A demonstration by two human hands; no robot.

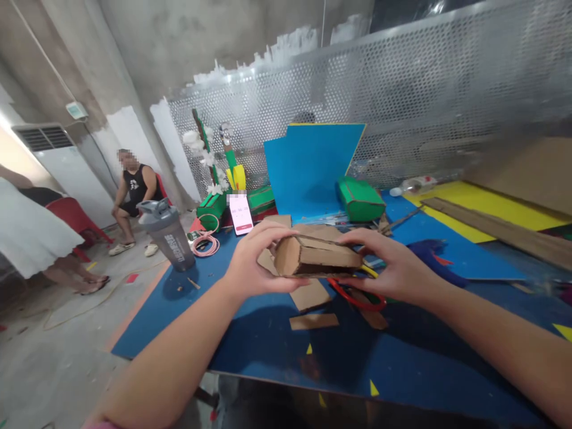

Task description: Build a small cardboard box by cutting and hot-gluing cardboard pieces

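Between my two hands, above the blue table [263,357], is a small brown cardboard box [324,256] with angled sides and an open gap along its near side. My left hand [252,259] is closed round its left end, thumb below and fingers above. Its right end is gripped by my right hand [379,262], fingers on top and thumb underneath. Below the box lie a flat cardboard piece [311,295] and a narrow cardboard strip [314,322]. Red-handled scissors [357,298] rest under my right hand, partly hidden by it.
A grey shaker bottle [170,235] stands at the left, near a lit phone [240,213] and a coiled pink cable [206,244]. Behind are green boxes [361,199] and a blue board [313,170]. Long cardboard [496,232] lies right. Two people are at the far left, one seated [138,185].
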